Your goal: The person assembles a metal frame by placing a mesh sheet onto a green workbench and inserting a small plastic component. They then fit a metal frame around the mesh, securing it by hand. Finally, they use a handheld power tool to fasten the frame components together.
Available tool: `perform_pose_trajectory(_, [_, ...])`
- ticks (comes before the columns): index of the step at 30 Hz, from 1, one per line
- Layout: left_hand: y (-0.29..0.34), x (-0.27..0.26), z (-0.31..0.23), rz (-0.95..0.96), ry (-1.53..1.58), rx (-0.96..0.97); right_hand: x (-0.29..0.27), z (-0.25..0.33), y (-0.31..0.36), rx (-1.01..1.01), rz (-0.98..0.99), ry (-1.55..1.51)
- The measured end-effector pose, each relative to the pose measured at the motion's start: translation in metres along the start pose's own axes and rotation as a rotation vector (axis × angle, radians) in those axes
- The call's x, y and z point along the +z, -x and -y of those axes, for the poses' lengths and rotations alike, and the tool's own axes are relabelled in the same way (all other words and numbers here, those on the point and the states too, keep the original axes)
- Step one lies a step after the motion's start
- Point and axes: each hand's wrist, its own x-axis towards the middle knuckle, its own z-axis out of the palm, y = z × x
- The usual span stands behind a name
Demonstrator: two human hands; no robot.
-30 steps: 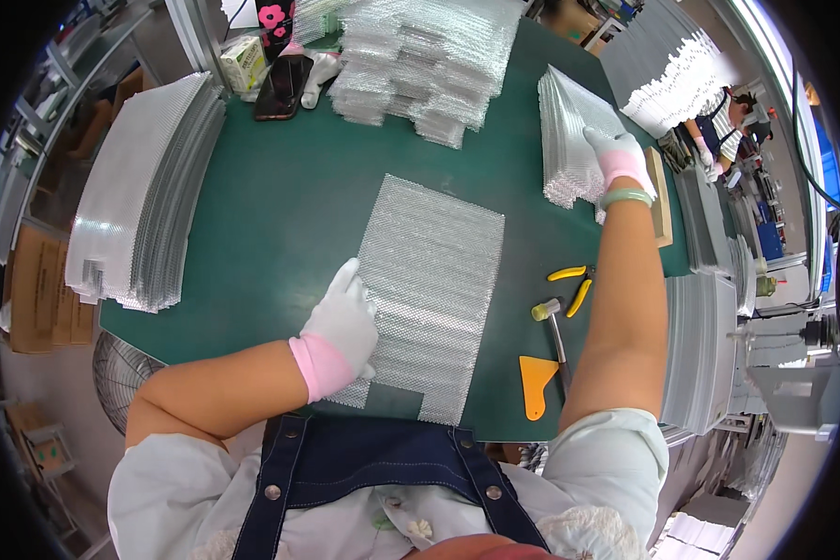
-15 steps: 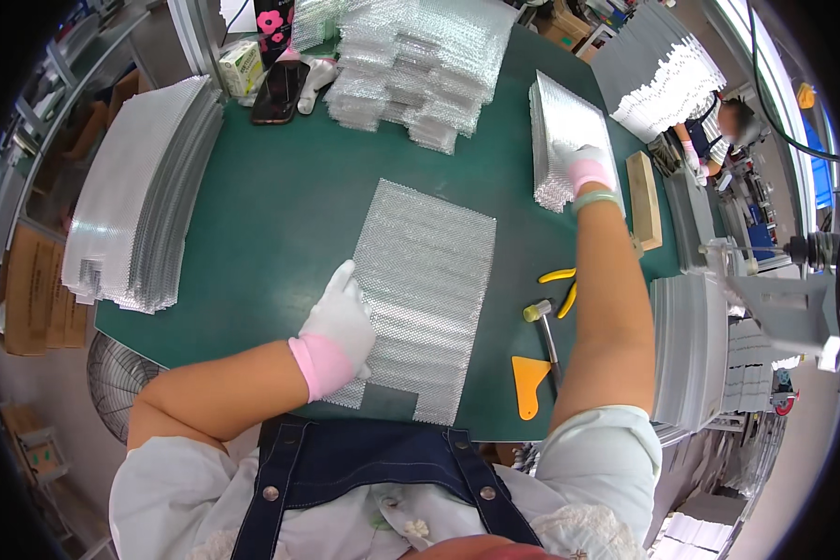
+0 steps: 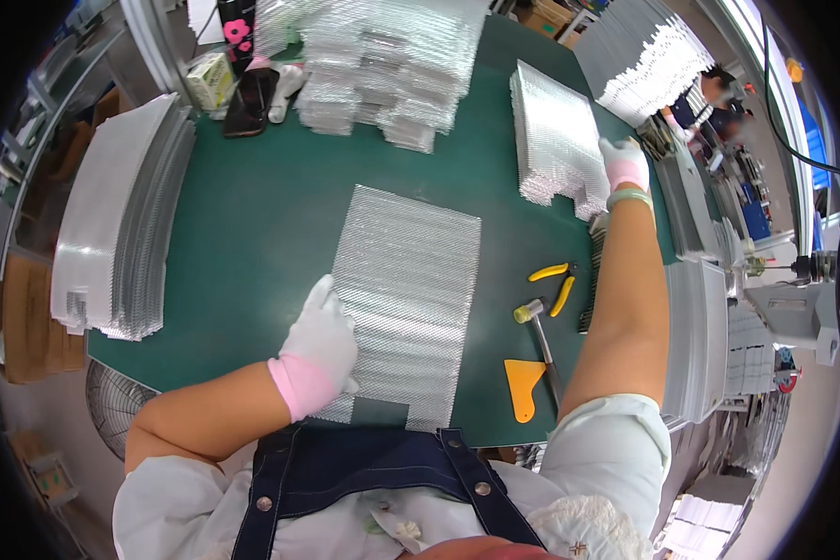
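Observation:
A silvery mesh-textured sheet [image 3: 406,299] with a notch in its near edge lies flat on the green table, in front of me. My left hand [image 3: 319,345], in a white glove with a pink cuff, rests on its left edge, the index finger stretched out along it. Beyond, at the right, my gloved right hand [image 3: 623,161] is closed beside a stack of similar sheets [image 3: 558,140]. A bit of pale wood shows at its fingertips; the rest of this wooden bar is hidden by my hand and forearm.
Yellow-handled pliers [image 3: 555,280], a hammer [image 3: 535,322] and a yellow scraper [image 3: 524,387] lie left of my right forearm. Tall sheet stacks stand at the left [image 3: 121,215] and the back [image 3: 383,65]. A phone [image 3: 250,103] lies at the back left. Another person [image 3: 705,107] works at the far right.
My right hand has moved off the sheet stack to the right, onto the wooden bar, which is now mostly covered. My left hand stays on the sheet. The view has shifted slightly.

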Motion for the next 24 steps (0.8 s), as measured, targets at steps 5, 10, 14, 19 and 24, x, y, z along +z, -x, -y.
perform_pose_trajectory(5, [-0.007, -0.006, 0.002, -0.003, -0.053, 0.023, 0.046, -0.090, -0.010, 0.111, 0.339, 0.127])
perform_pose_trajectory(10, [-0.003, -0.007, -0.004, 0.010, -0.073, -0.021, 0.014, -0.012, 0.012, 0.128, 0.510, 0.353])
perform_pose_trajectory(14, [-0.003, 0.001, -0.002, -0.074, -0.075, -0.018, -0.004, -0.047, -0.004, 0.090, 0.038, -0.026])
perform_pose_trajectory(19, [0.000, 0.001, -0.006, -0.034, -0.059, -0.059, -0.040, -0.004, 0.023, 0.023, 0.072, -0.021])
perform_pose_trajectory(24, [-0.006, 0.005, -0.004, -0.049, -0.079, -0.023, -0.055, -0.024, 0.030, 0.056, -0.303, -0.254])
